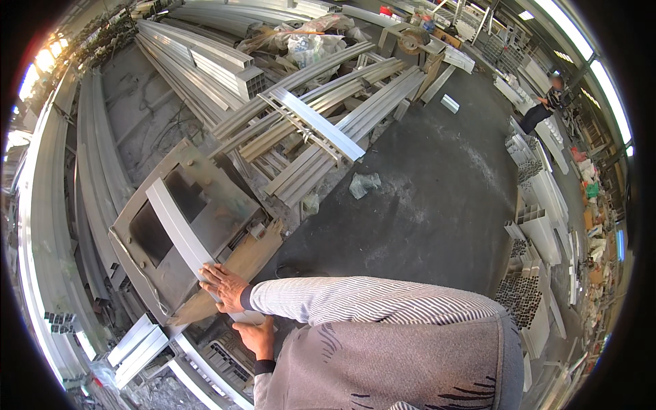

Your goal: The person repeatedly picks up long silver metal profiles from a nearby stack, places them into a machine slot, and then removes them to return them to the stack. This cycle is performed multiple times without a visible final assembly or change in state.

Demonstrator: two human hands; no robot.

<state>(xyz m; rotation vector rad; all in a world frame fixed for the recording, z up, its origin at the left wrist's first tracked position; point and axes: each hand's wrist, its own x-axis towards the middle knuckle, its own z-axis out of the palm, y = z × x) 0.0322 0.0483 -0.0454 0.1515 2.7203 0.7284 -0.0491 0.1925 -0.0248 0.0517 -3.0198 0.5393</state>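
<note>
The pale bar (180,229) crosses the worktop (229,200), long axis running out past its near edge — right hand (224,285) spread over it, nearer the worktop; left hand (257,336) half-curled at its end, grip unclear.

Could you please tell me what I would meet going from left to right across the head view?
Long stacked bars, short bundle of pale bars, right hand on a white bar, crumpled plastic on the floor, small pale offcut, person in the background.
</note>
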